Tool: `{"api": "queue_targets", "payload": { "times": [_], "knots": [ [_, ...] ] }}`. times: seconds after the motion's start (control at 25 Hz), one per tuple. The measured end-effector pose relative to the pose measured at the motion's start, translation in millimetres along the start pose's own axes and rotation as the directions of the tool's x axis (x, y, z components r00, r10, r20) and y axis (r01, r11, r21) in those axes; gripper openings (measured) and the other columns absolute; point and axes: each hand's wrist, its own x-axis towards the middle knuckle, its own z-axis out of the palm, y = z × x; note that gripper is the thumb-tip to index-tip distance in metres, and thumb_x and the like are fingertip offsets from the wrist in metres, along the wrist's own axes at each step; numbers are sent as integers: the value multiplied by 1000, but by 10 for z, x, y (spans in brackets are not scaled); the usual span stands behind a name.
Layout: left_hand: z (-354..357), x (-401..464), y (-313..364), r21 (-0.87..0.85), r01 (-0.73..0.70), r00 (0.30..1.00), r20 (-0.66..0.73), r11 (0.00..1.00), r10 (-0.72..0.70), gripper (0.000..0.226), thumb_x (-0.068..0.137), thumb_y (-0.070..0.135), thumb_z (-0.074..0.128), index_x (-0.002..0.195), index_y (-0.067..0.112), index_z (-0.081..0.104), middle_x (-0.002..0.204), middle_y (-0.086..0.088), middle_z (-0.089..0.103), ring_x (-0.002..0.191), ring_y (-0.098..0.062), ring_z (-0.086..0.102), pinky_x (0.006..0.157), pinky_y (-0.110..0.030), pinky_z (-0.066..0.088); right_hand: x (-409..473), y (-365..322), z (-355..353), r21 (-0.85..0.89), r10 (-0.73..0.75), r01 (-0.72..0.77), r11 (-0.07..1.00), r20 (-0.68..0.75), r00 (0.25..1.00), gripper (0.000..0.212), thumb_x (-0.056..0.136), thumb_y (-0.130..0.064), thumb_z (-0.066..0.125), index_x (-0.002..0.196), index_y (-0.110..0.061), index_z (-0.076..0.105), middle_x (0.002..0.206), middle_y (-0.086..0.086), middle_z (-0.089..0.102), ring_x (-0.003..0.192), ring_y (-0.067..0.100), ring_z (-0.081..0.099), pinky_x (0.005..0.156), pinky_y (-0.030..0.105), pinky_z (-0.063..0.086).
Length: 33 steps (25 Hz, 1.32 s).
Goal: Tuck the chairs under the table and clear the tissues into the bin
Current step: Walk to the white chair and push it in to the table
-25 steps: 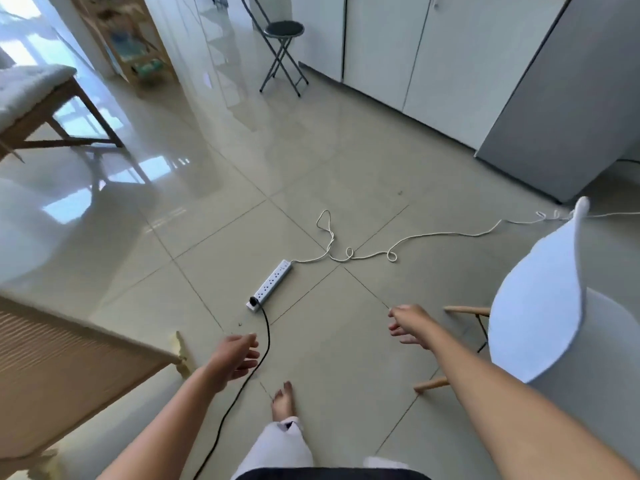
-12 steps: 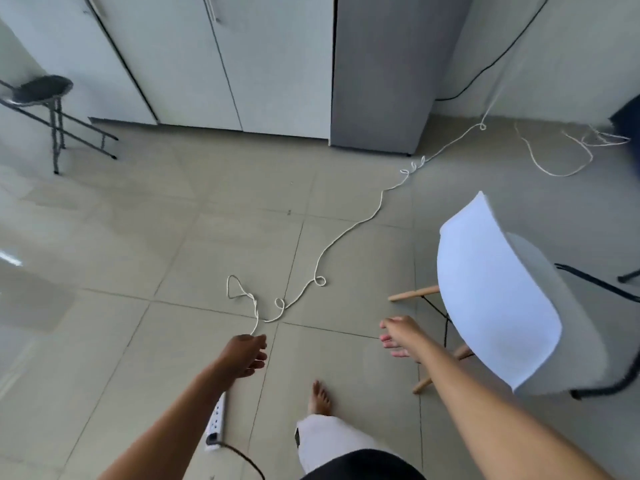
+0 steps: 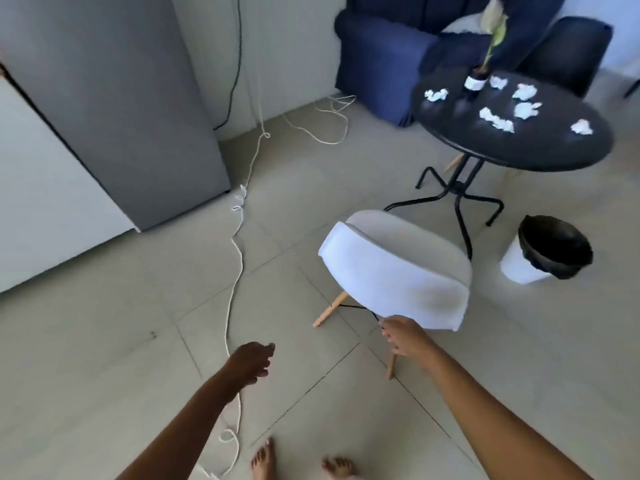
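Both hands are empty — the left hand (image 3: 251,363) loosely curled in the air, the right hand (image 3: 403,336) spread just beside the white chair (image 3: 398,268), whose backrest faces the person and seat points toward the table (image 3: 519,147), untucked, with tissues (image 3: 496,120) uncleared and bin (image 3: 547,249) nearby.
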Motion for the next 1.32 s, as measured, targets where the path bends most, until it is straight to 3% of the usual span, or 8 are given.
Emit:
{"api": "queue_targets", "payload": {
  "times": [0.16,0.28,0.44,0.6,0.76,0.96,1.16,1.32],
  "knots": [
    [-124,322,686,254,-273,962,95,928,257,47,92,43,53,122,7,53,125,-21,58,122,-34,54,106,-41,43,-312,-1,-126,205,10,53,977,-298,955,34,96,-21,44,124,-6,56,102,8,57,91,23,55,82,29,43],
    [-27,428,1151,350,-497,867,163,794,470,70,85,58,51,144,27,28,148,-12,39,136,-27,40,112,-41,33,-509,5,-236,296,19,170,940,-541,841,47,95,-29,50,137,-11,41,136,15,47,121,28,49,96,32,40],
    [204,570,1725,542,-807,473,355,235,806,87,80,55,60,149,28,14,153,-8,27,141,-28,27,113,-44,30,-573,-93,-466,-207,-303,223,953,-702,645,74,86,-33,63,147,-15,25,152,15,25,140,30,22,112,39,29],
    [521,725,2147,639,-729,271,601,-248,752,88,81,58,57,151,30,11,158,-3,21,145,-25,20,117,-43,27,-352,-201,-670,-579,-441,88,810,-503,743,93,81,-49,65,151,-30,6,161,7,-1,148,32,-1,120,47,11],
    [745,880,2268,588,-636,277,778,-499,564,70,90,56,44,150,32,17,158,-3,24,144,-22,25,117,-39,27,-66,-279,-664,-654,-492,117,747,-426,759,73,89,-50,52,150,-32,15,162,5,5,149,29,4,120,47,11],
    [801,930,2400,580,-541,318,811,-609,490,38,96,40,38,128,21,49,114,-6,63,99,-27,63,72,-31,48,29,-296,-715,-656,-577,223,721,-390,718,48,93,-35,52,140,-28,45,152,3,38,139,19,38,115,38,31],
    [856,1037,2570,483,-468,292,875,-740,387,34,97,39,36,117,15,50,97,-8,67,85,-32,64,61,-29,35,113,-319,-918,-760,-629,212,615,-310,713,32,94,-37,48,109,-12,61,96,10,69,88,29,65,65,30,41],
    [938,1190,2850,462,-441,271,886,-770,377,35,97,39,34,118,15,50,96,-7,67,84,-32,64,61,-30,35,293,-440,-1072,-778,-657,194,598,-337,674,34,93,-37,51,98,-6,61,83,15,67,75,33,63,58,28,33]
  ]
}}
